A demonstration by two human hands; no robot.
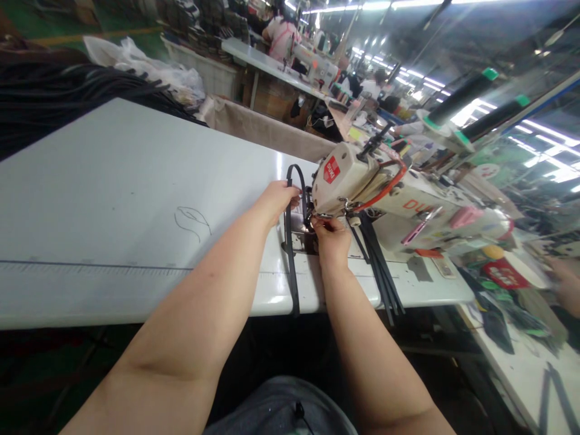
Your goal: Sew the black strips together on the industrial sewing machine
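A black strap point(291, 266) rises from the table's front edge, bends over in a loop and comes down at the needle area of a white sewing machine point(338, 181). My left hand point(281, 196) is closed around the strap left of the machine head, its fingertips partly behind it. Close under the head, my right hand point(334, 238) is closed in a pinch beside the presser foot; what lies between its fingers is too small to make out. Several more black straps point(379, 266) lie right of my right hand and hang over the front edge.
The white table point(113, 181) carries a printed ruler line and a loose dark thread point(193, 220). Thread cones point(466, 96) stand behind the machine, and a pink-handled tool point(421, 226) rests against it. Dark straps point(67, 96) are piled at far left. Other people sit farther back.
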